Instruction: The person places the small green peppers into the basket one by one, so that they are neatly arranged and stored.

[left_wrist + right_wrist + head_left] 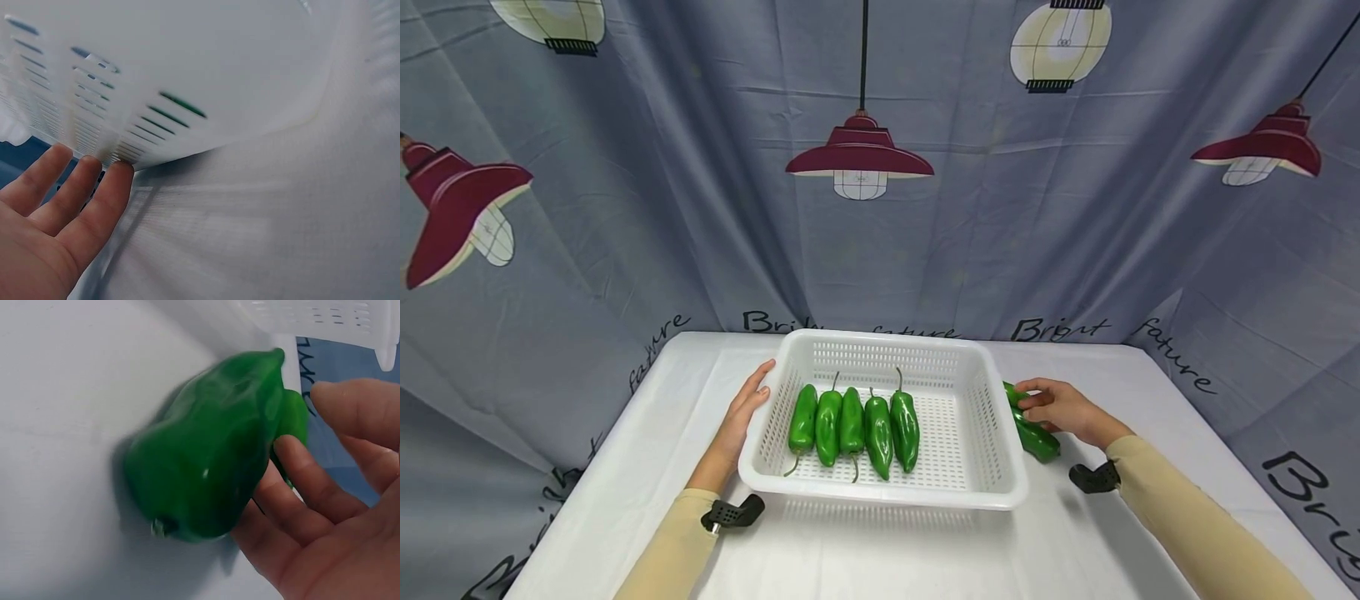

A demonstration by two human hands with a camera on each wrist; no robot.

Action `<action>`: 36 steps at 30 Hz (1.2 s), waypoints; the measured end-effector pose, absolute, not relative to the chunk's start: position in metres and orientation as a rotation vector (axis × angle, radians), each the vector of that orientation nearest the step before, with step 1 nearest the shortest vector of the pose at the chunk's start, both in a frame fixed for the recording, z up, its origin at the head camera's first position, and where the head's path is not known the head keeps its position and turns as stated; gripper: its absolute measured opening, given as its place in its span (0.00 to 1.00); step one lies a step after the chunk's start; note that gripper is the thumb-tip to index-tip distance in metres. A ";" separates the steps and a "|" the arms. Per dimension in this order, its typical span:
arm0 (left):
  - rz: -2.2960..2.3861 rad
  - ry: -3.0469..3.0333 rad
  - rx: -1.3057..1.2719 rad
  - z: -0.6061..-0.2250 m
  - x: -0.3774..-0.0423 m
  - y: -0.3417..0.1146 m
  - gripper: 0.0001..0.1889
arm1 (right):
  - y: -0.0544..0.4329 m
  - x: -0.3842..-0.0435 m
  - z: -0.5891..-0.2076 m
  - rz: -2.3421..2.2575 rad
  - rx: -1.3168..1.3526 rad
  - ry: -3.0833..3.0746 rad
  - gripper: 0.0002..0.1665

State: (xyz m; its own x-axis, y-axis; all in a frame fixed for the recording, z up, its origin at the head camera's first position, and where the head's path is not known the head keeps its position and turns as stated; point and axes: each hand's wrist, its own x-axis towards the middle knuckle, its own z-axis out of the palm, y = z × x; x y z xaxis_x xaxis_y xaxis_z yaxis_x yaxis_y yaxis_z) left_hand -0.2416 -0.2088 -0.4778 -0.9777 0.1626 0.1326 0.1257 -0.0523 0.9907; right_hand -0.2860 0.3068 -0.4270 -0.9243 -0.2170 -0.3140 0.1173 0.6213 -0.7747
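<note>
A white perforated plastic basket (951, 494) sits on the table with several green peppers (852, 421) lined up in its left half. Fingers of my left hand (739, 421), extended, rest against the basket's left wall; in the left wrist view their tips are at the slotted side. Right of the basket, my right hand (1063, 410) reaches over two more green peppers. The nearer, dark glossy pepper (206, 450) lies beside my fingers in the right wrist view. The farther pepper (294, 417) shows partly behind it, between fingertips and thumb, with a gap to the thumb.
A white cloth covers the table (880, 554). Behind it hangs a blue-grey curtain (722, 208) printed with lamps and lettering. Each wrist wears a black band. The basket's right wall stands close beside the two loose peppers.
</note>
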 end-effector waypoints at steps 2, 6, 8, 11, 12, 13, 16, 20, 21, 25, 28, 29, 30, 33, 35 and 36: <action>2.233 2.150 0.327 -0.477 -0.241 -0.209 0.30 | 0.308 -0.284 -0.430 -1.229 -0.119 2.451 0.33; 2.227 2.160 0.334 -0.477 -0.241 -0.209 0.30 | 0.307 -0.280 -0.434 -1.214 -0.162 2.441 0.33; 2.227 2.160 0.336 -0.476 -0.240 -0.209 0.30 | 0.307 -0.278 -0.435 -1.195 -0.174 2.450 0.32; 2.225 2.157 0.333 -0.476 -0.240 -0.209 0.30 | 0.306 -0.277 -0.437 -1.158 -0.196 2.474 0.32; 2.223 2.159 0.331 -0.476 -0.240 -0.209 0.30 | 0.306 -0.277 -0.437 -1.145 -0.206 2.484 0.32; 2.221 2.158 0.329 -0.476 -0.240 -0.209 0.30 | 0.306 -0.276 -0.438 -1.135 -0.213 2.491 0.32; 2.219 2.162 0.324 -0.476 -0.240 -0.209 0.30 | 0.305 -0.276 -0.438 -1.111 -0.240 2.508 0.32; 2.221 2.161 0.326 -0.476 -0.240 -0.209 0.30 | 0.303 -0.276 -0.439 -1.079 -0.282 2.523 0.31; 2.222 2.159 0.328 -0.476 -0.240 -0.209 0.30 | 0.302 -0.276 -0.439 -1.072 -0.289 2.527 0.30; 2.218 2.165 0.331 -0.476 -0.240 -0.209 0.30 | 0.300 -0.276 -0.438 -1.041 -0.325 2.530 0.31; 2.212 2.174 0.330 -0.476 -0.240 -0.209 0.30 | 0.299 -0.276 -0.437 -1.016 -0.377 2.518 0.31; 2.212 2.174 0.327 -0.476 -0.240 -0.209 0.30 | 0.298 -0.276 -0.436 -1.006 -0.393 2.515 0.31; 2.211 2.177 0.325 -0.476 -0.240 -0.209 0.30 | 0.297 -0.276 -0.435 -1.005 -0.401 2.506 0.31; 2.213 2.174 0.325 -0.475 -0.239 -0.209 0.30 | 0.294 -0.275 -0.433 -0.984 -0.445 2.495 0.29; 2.216 2.171 0.327 -0.474 -0.239 -0.208 0.30 | 0.292 -0.274 -0.432 -0.983 -0.451 2.486 0.29; 2.216 2.171 0.330 -0.474 -0.239 -0.208 0.30 | 0.291 -0.274 -0.432 -0.983 -0.457 2.479 0.28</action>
